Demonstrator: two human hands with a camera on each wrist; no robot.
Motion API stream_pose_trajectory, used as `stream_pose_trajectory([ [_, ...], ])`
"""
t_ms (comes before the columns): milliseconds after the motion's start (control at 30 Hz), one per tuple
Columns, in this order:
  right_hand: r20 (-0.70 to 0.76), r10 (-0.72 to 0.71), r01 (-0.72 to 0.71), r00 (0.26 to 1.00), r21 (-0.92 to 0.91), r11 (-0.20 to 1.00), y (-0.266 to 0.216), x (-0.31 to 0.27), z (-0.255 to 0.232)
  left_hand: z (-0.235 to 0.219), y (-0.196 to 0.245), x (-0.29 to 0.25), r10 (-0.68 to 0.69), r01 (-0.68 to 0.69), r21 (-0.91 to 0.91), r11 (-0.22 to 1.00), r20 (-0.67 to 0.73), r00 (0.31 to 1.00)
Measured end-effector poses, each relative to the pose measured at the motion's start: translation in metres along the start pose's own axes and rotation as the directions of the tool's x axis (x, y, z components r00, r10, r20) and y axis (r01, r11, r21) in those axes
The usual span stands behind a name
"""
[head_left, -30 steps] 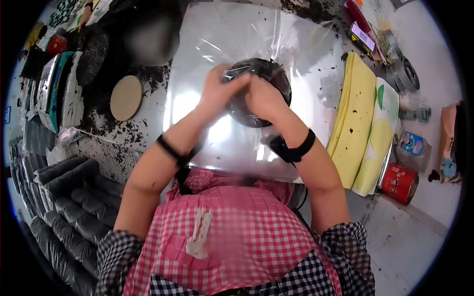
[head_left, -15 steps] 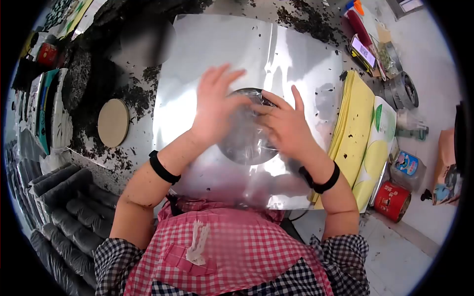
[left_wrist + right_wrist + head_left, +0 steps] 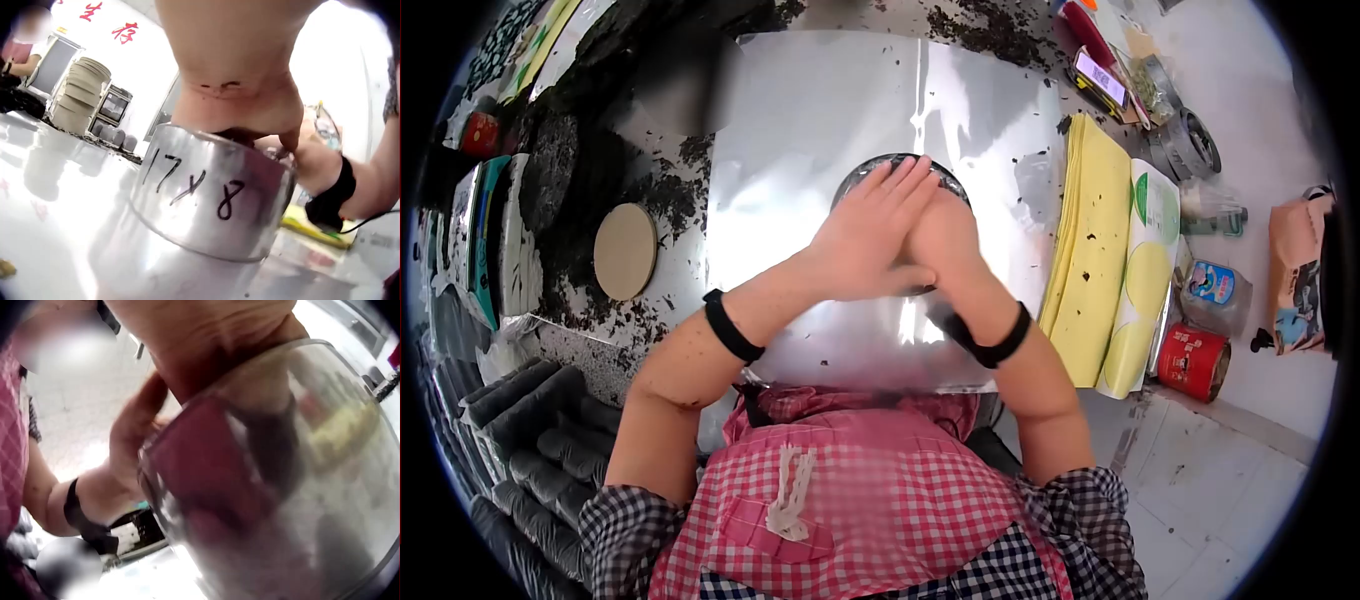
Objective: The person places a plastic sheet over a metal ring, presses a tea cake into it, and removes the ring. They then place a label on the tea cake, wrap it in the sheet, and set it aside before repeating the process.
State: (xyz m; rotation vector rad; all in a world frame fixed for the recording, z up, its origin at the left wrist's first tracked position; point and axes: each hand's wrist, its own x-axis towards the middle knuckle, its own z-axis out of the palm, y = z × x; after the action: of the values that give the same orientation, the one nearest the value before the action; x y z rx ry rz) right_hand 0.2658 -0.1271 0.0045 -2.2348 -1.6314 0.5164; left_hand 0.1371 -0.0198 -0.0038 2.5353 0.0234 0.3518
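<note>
Left hand (image 3: 868, 232) — fingers straight, together — overlaps right hand (image 3: 947, 238), state unclear; shiny sheet (image 3: 800, 90) spreads around metal ring (image 3: 209, 190).

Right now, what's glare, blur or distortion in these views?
Head view: fisheye bending, black corners, white glare on the shiny sheet, a smudged patch at upper left. Left wrist view: bright background, highlights on the metal ring, yet its handwritten marks are readable. Right wrist view: soft overall, reflections muddying the ring's wall.

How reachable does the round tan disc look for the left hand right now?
Probably yes: the left hand is over the shiny ring, and nothing tall stands between it and the disc, just dark crumbs.
</note>
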Motion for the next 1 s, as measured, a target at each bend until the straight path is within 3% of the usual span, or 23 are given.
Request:
stream_pose_trajectory([
  [33, -0.021, -0.052, 0.053, 0.998, 0.071, 0.996, 0.002, -0.006, -0.011, 0.004, 0.001, 0.002, -0.026, 0.028, 0.049, 0.998, -0.036, 0.999],
  [67, -0.179, -0.134, 0.167, 0.975, 0.186, 0.968, 0.023, -0.020, -0.007, 0.003, 0.003, 0.002, -0.058, 0.059, 0.091, 0.994, -0.005, 0.998],
  [133, -0.205, -0.256, 0.274, 0.945, 0.067, 0.959, 0.024, -0.051, 0.001, 0.006, 0.008, 0.007, -0.107, 0.100, 0.158, 0.982, 0.037, 0.994],
  [200, -0.123, -0.353, 0.360, 0.927, 0.041, 0.932, 0.045, -0.073, -0.013, 0.021, -0.001, 0.005, -0.083, 0.085, 0.192, 0.978, -0.018, 0.996],
  [233, -0.050, -0.376, 0.379, 0.925, 0.096, 0.920, 0.059, -0.087, -0.025, 0.016, 0.002, 0.008, -0.101, 0.095, 0.194, 0.976, 0.023, 0.995],
  [267, -0.271, -0.040, 0.110, 0.962, 0.247, 0.963, 0.080, -0.103, -0.045, 0.012, 0.006, 0.009, -0.114, 0.100, 0.205, 0.974, 0.056, 0.992],
  [300, -0.527, 0.050, -0.032, 0.849, 0.043, 0.999, 0.141, -0.102, -0.054, 0.007, 0.011, 0.012, -0.126, 0.101, 0.223, 0.970, 0.102, 0.987],
  [333, -0.632, 0.152, -0.243, 0.760, -0.059, 0.968, 0.184, -0.102, -0.088, 0.006, 0.012, 0.012, -0.134, 0.098, 0.253, 0.963, 0.127, 0.983],
  [367, -0.659, 0.150, -0.416, 0.737, -0.267, 0.869, 0.246, -0.107, -0.102, 0.005, 0.012, 0.013, -0.147, 0.099, 0.290, 0.952, 0.149, 0.978],
  [400, -0.691, 0.105, -0.550, 0.715, -0.463, 0.695, 0.312, -0.111, -0.103, 0.003, 0.012, 0.015, -0.156, 0.102, 0.306, 0.946, 0.157, 0.975],
  [433, -0.675, 0.204, -0.613, 0.709, -0.446, 0.652, 0.368, -0.110, -0.102, 0.002, 0.013, 0.017, -0.167, 0.106, 0.324, 0.940, 0.166, 0.972],
  [467, -0.646, 0.315, -0.674, 0.695, -0.433, 0.599, 0.401, -0.114, -0.099, 0.004, 0.015, 0.016, -0.181, 0.110, 0.333, 0.937, 0.188, 0.965],
  [567, -0.642, 0.579, -0.811, 0.503, -0.120, 0.572, 0.392, -0.102, -0.128, 0.002, 0.017, 0.015, -0.169, 0.106, 0.316, 0.943, 0.179, 0.969],
  [633, -0.635, 0.520, -0.712, 0.571, -0.068, 0.699, 0.451, -0.124, -0.161, 0.004, 0.016, 0.014, -0.160, 0.119, 0.297, 0.947, 0.117, 0.980],
  [700, -0.576, 0.562, -0.690, 0.593, -0.004, 0.724, 0.447, -0.159, -0.231, 0.004, 0.024, 0.012, -0.181, 0.151, 0.353, 0.923, 0.054, 0.982],
  [733, -0.681, 0.569, -0.641, 0.460, 0.188, 0.744, 0.455, -0.184, -0.269, 0.008, 0.024, 0.008, -0.182, 0.181, 0.361, 0.915, -0.031, 0.983],
  [767, -0.765, 0.415, -0.627, 0.492, 0.020, 0.779, 0.461, -0.221, -0.315, 0.010, 0.022, 0.006, -0.189, 0.196, 0.346, 0.918, -0.056, 0.980],
  [800, -0.802, 0.400, -0.478, 0.443, 0.166, 0.863, 0.430, -0.233, -0.334, 0.012, 0.020, 0.007, -0.190, 0.202, 0.340, 0.919, -0.068, 0.979],
  [833, -0.804, 0.394, -0.206, 0.446, 0.337, 0.919, 0.370, -0.231, -0.323, 0.014, 0.018, 0.006, -0.187, 0.203, 0.331, 0.921, -0.078, 0.979],
  [867, -0.770, 0.373, 0.015, 0.517, 0.444, 0.896, 0.306, -0.222, -0.293, 0.016, 0.017, 0.004, -0.185, 0.205, 0.346, 0.916, -0.089, 0.979],
  [900, -0.688, 0.321, 0.094, 0.651, 0.492, 0.866, 0.246, -0.207, -0.252, 0.016, 0.016, 0.003, -0.174, 0.199, 0.363, 0.910, -0.101, 0.980],
  [967, -0.416, 0.211, -0.157, 0.885, 0.162, 0.974, 0.130, -0.157, -0.145, 0.019, 0.013, 0.005, -0.181, 0.204, 0.343, 0.917, -0.099, 0.979],
  [1000, -0.257, 0.146, -0.163, 0.955, -0.048, 0.985, 0.072, -0.132, -0.092, 0.020, 0.009, 0.006, -0.203, 0.220, 0.307, 0.926, -0.087, 0.975],
])
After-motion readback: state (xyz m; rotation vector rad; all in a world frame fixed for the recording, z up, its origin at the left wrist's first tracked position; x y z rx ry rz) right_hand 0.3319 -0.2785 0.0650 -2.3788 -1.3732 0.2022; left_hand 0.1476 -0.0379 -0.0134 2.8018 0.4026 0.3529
